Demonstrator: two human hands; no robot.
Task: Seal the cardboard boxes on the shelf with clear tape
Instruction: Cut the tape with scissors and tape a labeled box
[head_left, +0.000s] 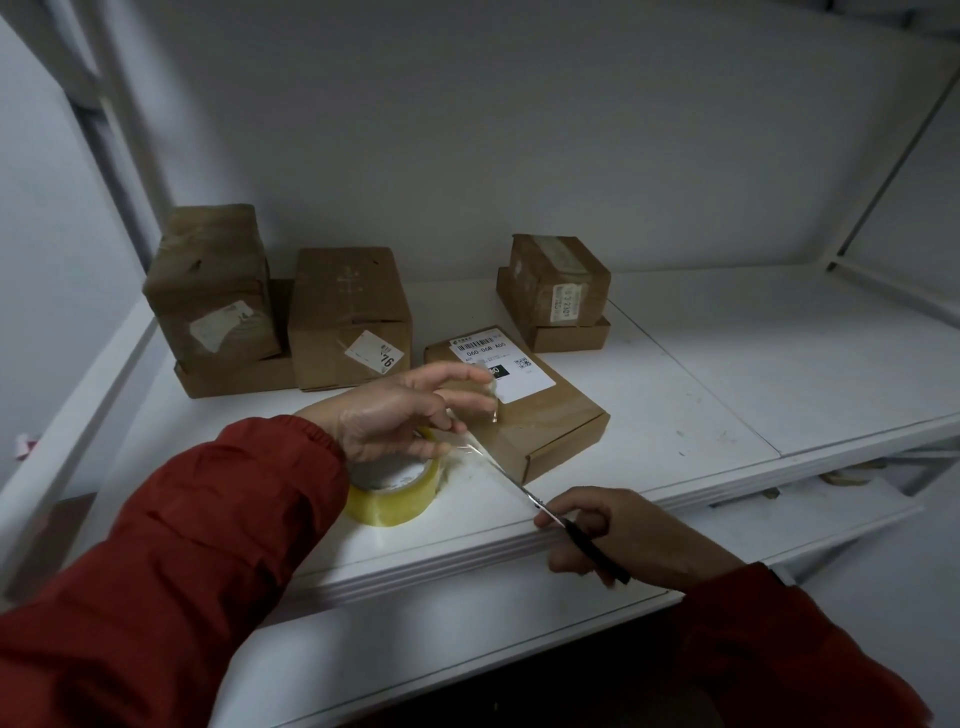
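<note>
Head | left hand (400, 410) pinches tape strip (477, 445) | right hand (654, 540) grips scissors (595, 552)

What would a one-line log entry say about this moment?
left hand: pinches clear tape strip | right hand: grips black-handled scissors | yellowish tape roll: on white shelf

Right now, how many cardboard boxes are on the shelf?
6. At left, a tall box on a flat box; a middle box beside them; a labelled box in front; at right, a small box on a thin box. More may hide behind.
</note>
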